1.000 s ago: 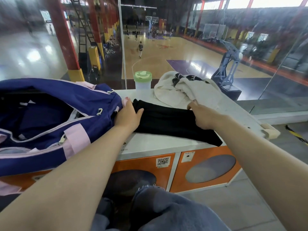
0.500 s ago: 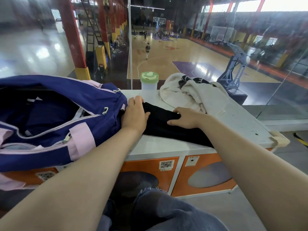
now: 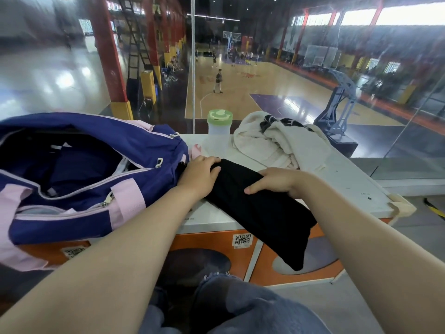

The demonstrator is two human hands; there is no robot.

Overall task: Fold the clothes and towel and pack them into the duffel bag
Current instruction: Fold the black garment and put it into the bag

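Black garment [image 3: 260, 208] was gripped by left hand [image 3: 201, 175] and right hand [image 3: 279, 183], sagging over worktop [image 3: 337, 179] front edge; needed its loose end gathered before the duffel bag [image 3: 79, 165].

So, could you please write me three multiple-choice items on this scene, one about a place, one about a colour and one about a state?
1. Where does the bottle stand?
A. inside the bag
B. at the counter's far edge, between the bag and the pale cloth pile
C. on the floor

2. What colour is the bottle's lid?
A. green
B. red
C. black

3. What state is the duffel bag in?
A. zipped shut
C. upside down
B. unzipped, its main opening gaping

Answers:
1 B, it stands by the glass between the two.
2 A, the lid is light green.
3 B, the dark inside shows while the left hand and right hand grip the black garment beside it.
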